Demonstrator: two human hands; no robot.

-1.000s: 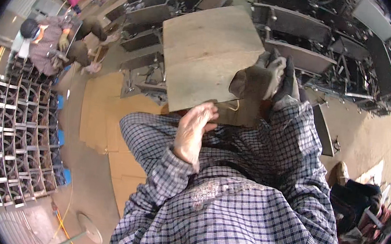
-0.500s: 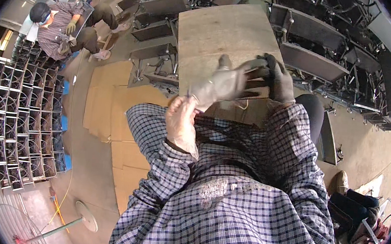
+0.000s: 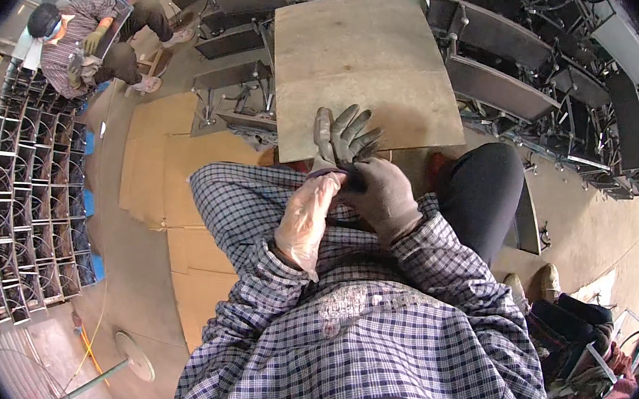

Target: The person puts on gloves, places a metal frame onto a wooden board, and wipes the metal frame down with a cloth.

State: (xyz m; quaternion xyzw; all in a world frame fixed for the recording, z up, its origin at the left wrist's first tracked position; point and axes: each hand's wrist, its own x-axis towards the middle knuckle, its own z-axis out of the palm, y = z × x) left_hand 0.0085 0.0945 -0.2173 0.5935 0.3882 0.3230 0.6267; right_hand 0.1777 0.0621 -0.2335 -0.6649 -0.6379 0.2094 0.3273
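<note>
Room over board (image 3: pixel 367 45) between frames (image 3: pixel 502 89)

- My left hand (image 3: pixel 303 217) sits in front of my torso, pointing ahead and slightly right, its fingertips hidden from me.
- My right hand (image 3: pixel 388 195), in a grey glove, comes in from the right, fingers bent in a pinch right at the left one's fingertips.
- Both arms bend at the elbow: I see the left forearm (image 3: pixel 273 284) running up and inward, the right forearm (image 3: pixel 446 252) angled forward and left.
- My knees are spread, with the right knee (image 3: pixel 493 175) in dark cloth.
</note>
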